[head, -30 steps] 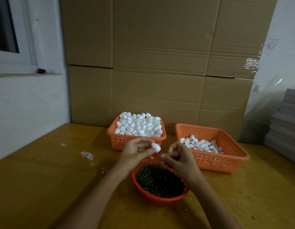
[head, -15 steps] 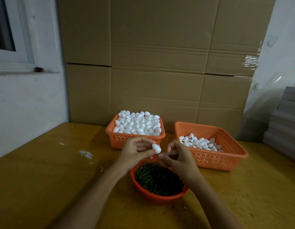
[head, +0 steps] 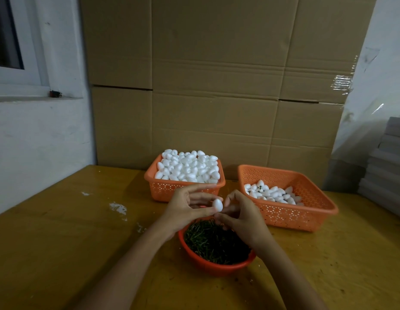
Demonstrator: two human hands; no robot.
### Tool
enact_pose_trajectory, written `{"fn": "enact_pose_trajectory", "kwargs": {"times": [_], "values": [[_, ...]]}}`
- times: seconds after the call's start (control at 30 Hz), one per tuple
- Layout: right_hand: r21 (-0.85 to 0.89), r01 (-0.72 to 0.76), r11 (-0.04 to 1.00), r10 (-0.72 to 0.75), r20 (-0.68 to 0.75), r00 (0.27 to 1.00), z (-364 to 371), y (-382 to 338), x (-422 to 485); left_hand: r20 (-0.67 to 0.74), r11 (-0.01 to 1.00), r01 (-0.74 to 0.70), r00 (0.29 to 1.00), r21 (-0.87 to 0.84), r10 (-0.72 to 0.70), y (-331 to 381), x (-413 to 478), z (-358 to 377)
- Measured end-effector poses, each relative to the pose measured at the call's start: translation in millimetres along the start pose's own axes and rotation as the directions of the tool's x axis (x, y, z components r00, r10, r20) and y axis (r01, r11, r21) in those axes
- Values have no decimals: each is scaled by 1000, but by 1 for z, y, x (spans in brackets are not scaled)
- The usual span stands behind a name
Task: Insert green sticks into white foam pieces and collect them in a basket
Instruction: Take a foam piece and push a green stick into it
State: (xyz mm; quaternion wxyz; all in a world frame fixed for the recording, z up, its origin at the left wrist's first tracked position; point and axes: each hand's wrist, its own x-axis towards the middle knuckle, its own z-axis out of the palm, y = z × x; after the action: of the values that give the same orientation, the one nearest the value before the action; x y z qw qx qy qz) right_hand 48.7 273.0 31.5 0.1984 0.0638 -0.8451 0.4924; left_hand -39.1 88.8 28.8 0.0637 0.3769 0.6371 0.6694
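Nearest on the bench (head: 82, 253) sits a red bowl (head: 217, 267) heaped with green sticks (head: 211, 241). Both hands meet just above its far rim. The left hand (head: 185, 209) pinches a single white foam piece (head: 217, 205) between thumb and a finger, with its upper fingers stretched out straight. The right hand (head: 242, 217) has its fingers curled, and their tips are drawn in against the lower end of the foam piece. It cannot be told whether it pinches a stick, since none shows between the fingertips.

The step in hand looks like the insertion itself. The next move probably calls for a steady push along the piece's length, with the left hand bracing it so the soft foam does not crumble or twist. After that comes a short carry rightward.

Farther off on the right, the right basket (head: 306, 221) holds a shallow layer of pieces (head: 271, 194), at least one showing a dark stub. The left basket (head: 172, 192), far and slightly left, is heaped with plain foam, so much of the task appears to remain. Flat cardboard (head: 217, 97) stands behind both baskets.
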Motion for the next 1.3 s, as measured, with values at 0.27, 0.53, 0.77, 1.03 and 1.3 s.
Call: {"fn": "enact_pose_trajectory", "kwargs": {"times": [0.27, 0.53, 0.77, 1.03, 1.3], "values": [[8, 9, 1000, -9, -10, 1000, 0, -1, 0, 29, 1000, -18, 999, 16, 18, 1, -1, -1], [12, 22, 1000, -21, -17, 1000, 0, 1, 0, 58, 998, -28, 998, 63, 25, 3, -2, -1], [40, -20, 999, 17, 65, 998, -1, 1, 2, -33, 995, -20, 999, 101, 24, 2, 0, 0], [104, -71, 992, 64, 61, 996, -1, 0, 3, -57, 989, -30, 998, 144, 38, -2, 1, 0], [148, -46, 988, 36, 74, 997, -1, -2, 1, -68, 996, -16, 997, 82, 22, -1, 0, 1]]}}
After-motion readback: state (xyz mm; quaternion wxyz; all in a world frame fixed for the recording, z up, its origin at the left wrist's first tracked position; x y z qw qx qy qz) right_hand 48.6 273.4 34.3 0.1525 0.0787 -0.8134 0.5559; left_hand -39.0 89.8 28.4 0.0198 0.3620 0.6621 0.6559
